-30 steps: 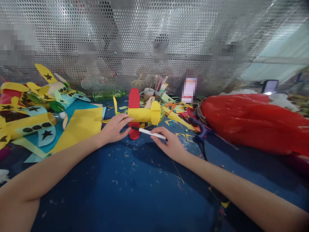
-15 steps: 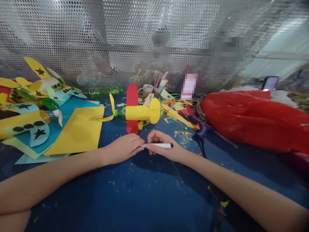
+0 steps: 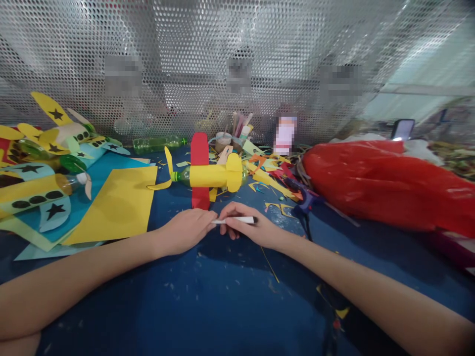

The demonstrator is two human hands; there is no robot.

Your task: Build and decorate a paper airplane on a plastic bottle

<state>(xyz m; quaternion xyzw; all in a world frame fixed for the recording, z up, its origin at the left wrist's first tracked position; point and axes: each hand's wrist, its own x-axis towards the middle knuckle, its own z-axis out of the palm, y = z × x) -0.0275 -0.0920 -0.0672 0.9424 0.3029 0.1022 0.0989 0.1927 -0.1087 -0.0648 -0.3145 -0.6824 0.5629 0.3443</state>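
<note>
My right hand (image 3: 248,228) holds a white marker pen (image 3: 234,220) level above the blue table (image 3: 208,296). My left hand (image 3: 187,230) meets it from the left, its fingertips pinching the marker's left end. Just beyond both hands lies a bottle plane (image 3: 208,174) with a yellow body, red wings and a yellow propeller. Neither hand touches the plane.
A yellow paper sheet (image 3: 115,202) and several finished star-marked planes (image 3: 40,163) lie at the left. A big red plastic bag (image 3: 386,183) fills the right. Paper scraps (image 3: 274,178), a green bottle (image 3: 158,144) and a cup of sticks (image 3: 228,138) sit before the perforated metal screen (image 3: 237,64).
My left hand left the plane and came back to the marker's end. My right hand drew the marker away from the plane toward me and turned it level.
</note>
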